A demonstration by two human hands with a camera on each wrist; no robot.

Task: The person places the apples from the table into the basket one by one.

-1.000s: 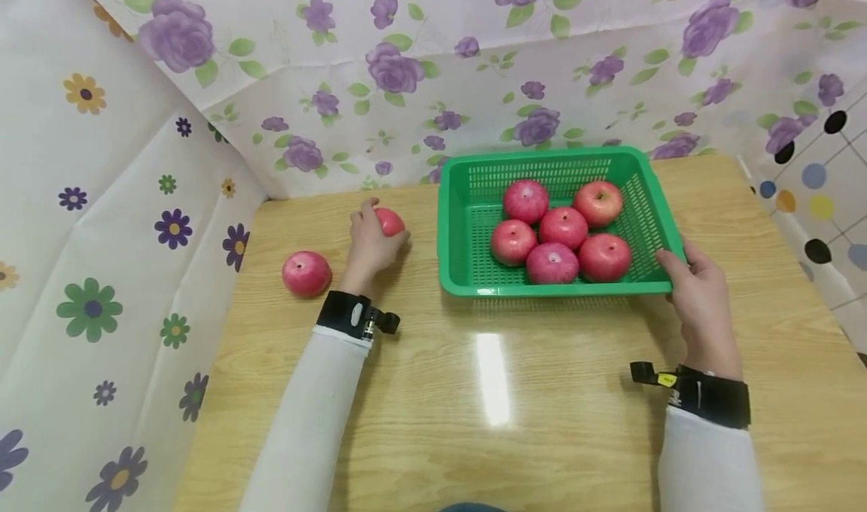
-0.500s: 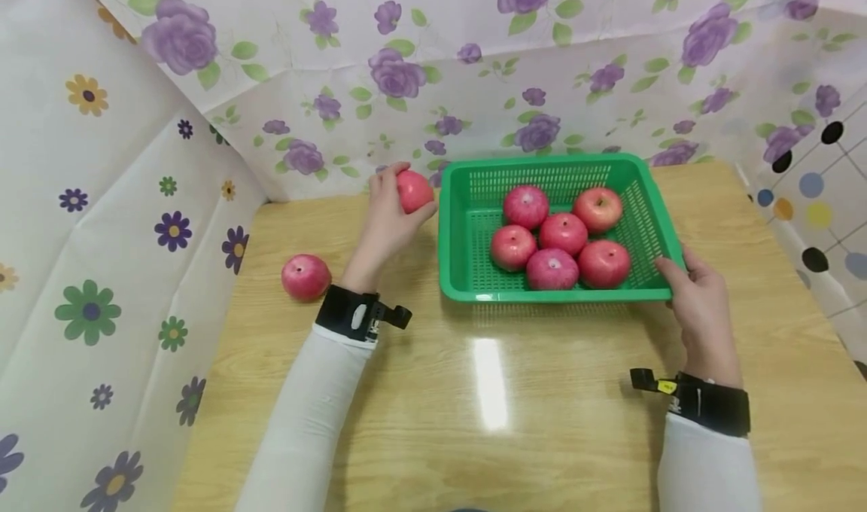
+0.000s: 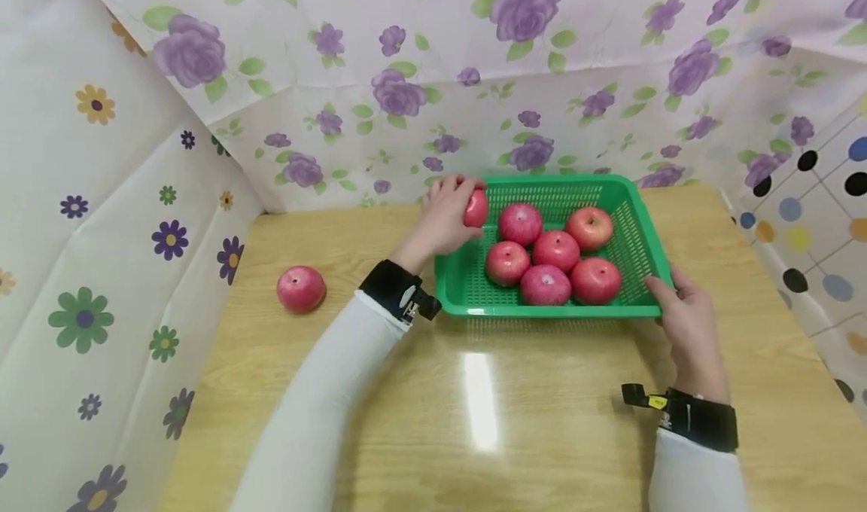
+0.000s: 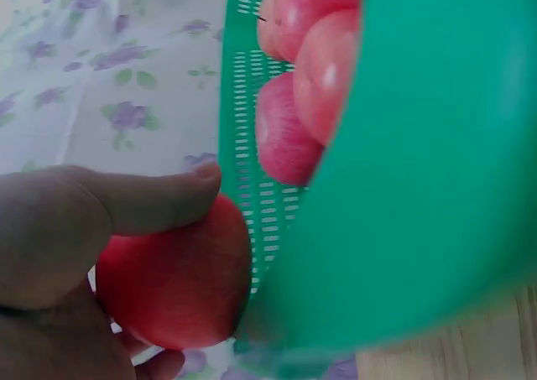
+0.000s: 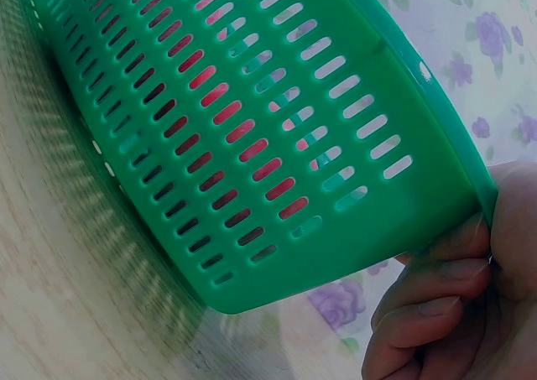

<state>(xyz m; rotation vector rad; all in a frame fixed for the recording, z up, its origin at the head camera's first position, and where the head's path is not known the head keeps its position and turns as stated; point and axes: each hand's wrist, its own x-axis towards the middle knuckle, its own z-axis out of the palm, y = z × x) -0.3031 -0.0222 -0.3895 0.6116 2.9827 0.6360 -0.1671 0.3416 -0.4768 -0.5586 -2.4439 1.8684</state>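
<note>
My left hand (image 3: 447, 214) grips a red apple (image 4: 180, 275) at the left end of a green plastic basket (image 3: 542, 311), its thumb and fingers curved around the fruit. In the head view most of that apple is hidden behind the hand. My right hand (image 3: 687, 320) pinches the basket's right rim, thumb on top and fingers curled beneath, as the right wrist view also shows. Several red apples (image 3: 555, 251) lie grouped in the middle and right of the basket. Another apple (image 3: 301, 289) rests alone on the table, left of the left forearm.
A light wooden table (image 3: 420, 422) carries everything. Behind it hangs a white sheet (image 3: 379, 38) with purple flowers. A second flowered sheet (image 3: 129, 196) runs along the left side, and a dotted covering (image 3: 819, 233) is at the right.
My left hand has lifted the apple from the table and carried it right to the basket's left end. The right hand keeps its hold on the rim. The view has shifted slightly.
</note>
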